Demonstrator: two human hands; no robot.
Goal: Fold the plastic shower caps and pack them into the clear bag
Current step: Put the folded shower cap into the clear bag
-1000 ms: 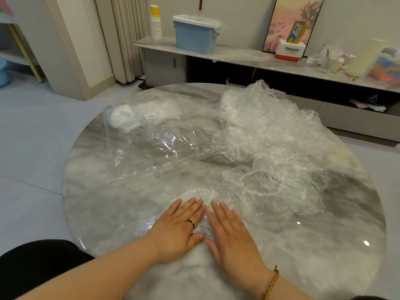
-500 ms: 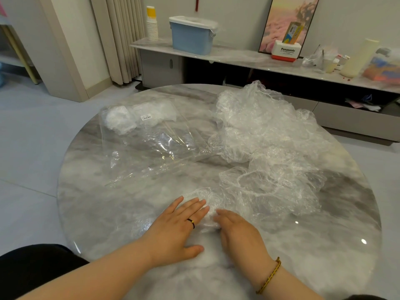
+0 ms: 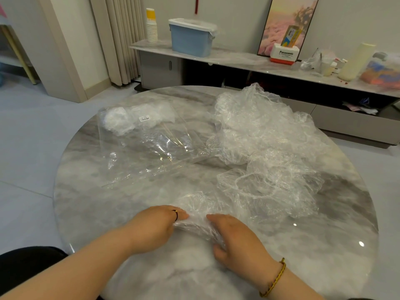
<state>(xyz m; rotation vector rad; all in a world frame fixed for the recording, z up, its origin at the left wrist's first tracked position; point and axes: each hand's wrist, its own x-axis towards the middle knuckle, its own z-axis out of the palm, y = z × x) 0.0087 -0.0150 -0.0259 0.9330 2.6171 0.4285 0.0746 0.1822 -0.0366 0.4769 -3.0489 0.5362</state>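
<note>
Crumpled shower cap (image 3: 194, 213) on the near side of the table (image 3: 324, 245), bunched between both hands; left grip (image 3: 155, 226) curled onto its left end; right grip (image 3: 236, 237) curled round its right end; heap of loose caps (image 3: 259, 131) beyond, to the right; clear bag (image 3: 151, 146) flat at far left, white bundle (image 3: 116, 120) inside.

Crumpled shower caps (image 3: 259, 131) heap right of the flat clear bag (image 3: 147, 148), seemingly part-filled.

Some fingertips of the left hand (image 3: 155, 227) and the right hand (image 3: 237, 240) hide under the shower cap (image 3: 195, 210). The label (image 3: 144, 119) on the clear bag (image 3: 151, 148) is too small to read.
</note>
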